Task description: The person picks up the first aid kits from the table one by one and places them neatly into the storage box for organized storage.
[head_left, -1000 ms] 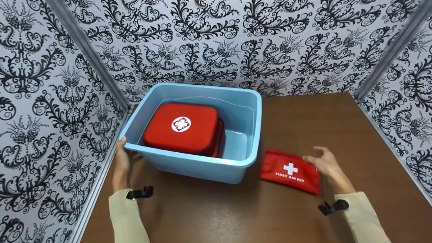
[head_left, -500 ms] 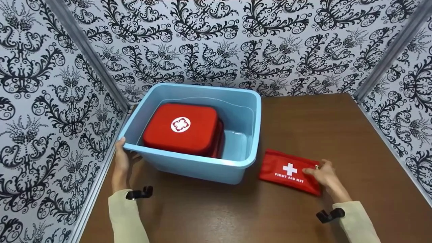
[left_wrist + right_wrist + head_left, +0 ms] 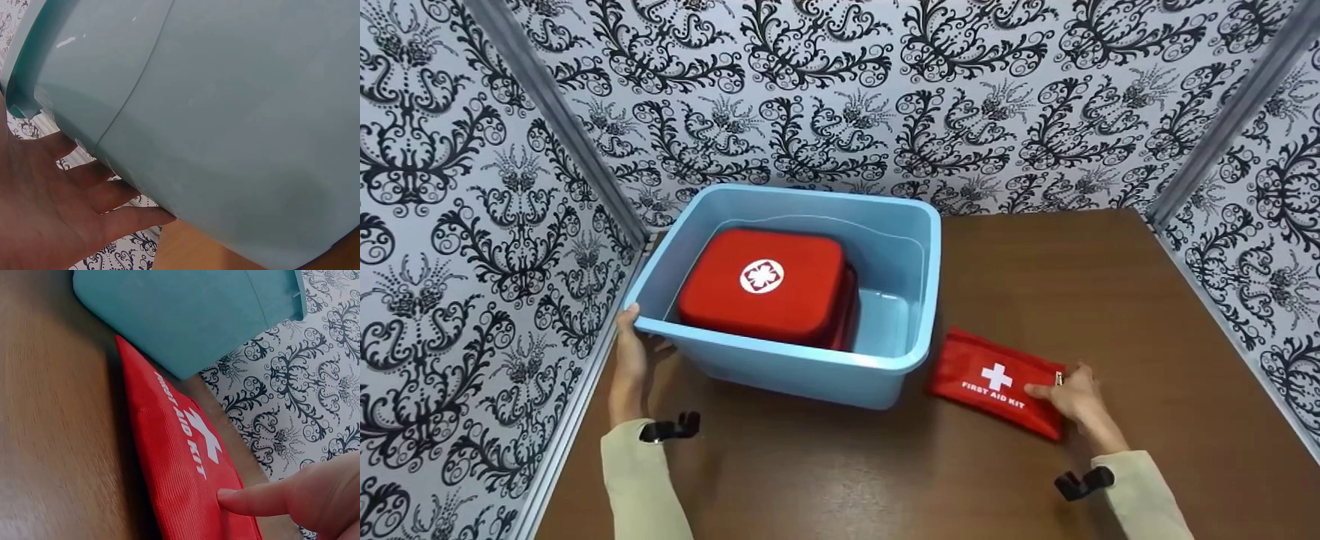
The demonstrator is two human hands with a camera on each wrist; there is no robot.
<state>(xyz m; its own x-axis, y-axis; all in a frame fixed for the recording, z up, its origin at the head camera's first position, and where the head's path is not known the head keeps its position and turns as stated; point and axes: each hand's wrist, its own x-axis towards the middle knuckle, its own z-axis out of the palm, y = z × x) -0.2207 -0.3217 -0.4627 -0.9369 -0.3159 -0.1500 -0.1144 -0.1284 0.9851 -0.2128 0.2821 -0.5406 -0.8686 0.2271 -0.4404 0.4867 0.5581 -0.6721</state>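
Note:
A light blue plastic bin [image 3: 802, 375] stands on the table at the centre left in the head view. Inside it lies a red zip case [image 3: 780, 292] with a white round emblem, on top of another red item [image 3: 846, 319] mostly hidden beneath. My left hand [image 3: 634, 356] holds the bin's front left corner, thumb on the rim; in the left wrist view its fingers [image 3: 115, 197] lie along the outer wall. My right hand [image 3: 1076, 397] grips the right end of a red first aid pouch [image 3: 967, 367]. Its thumb presses the printed face, and the other fingers are largely hidden behind the right edge.
The brown wooden table [image 3: 840, 472] extends in front of and to the right of the bin. Patterned panels [image 3: 840, 97] enclose the back and both sides, joined by grey metal posts [image 3: 562, 127]. The pouch lies close to the bin's right front corner.
My right hand has come down onto the pouch's right end and taken hold of it. The pouch has shifted slightly left and turned a little. The left hand and bin stay nearly still.

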